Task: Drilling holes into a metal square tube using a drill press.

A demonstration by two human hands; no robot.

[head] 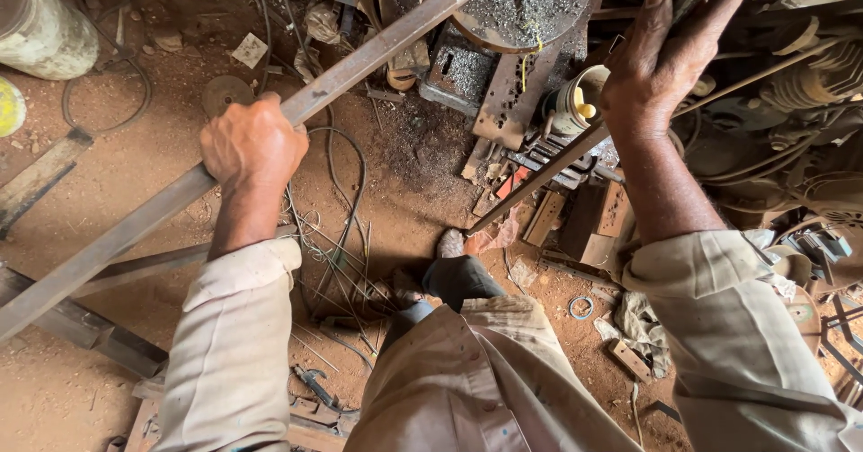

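While left hand (253, 144) grips steel bar (360, 61), fingers (270, 110) wrap over it.

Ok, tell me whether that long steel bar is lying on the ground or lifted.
Lifted. The left hand grips the long steel bar, which slants above the dirt floor; its lower end runs out of frame.

Long steel bar (270, 128) ends off-frame; right hand (661, 61) fingertips hidden behind dark edge.
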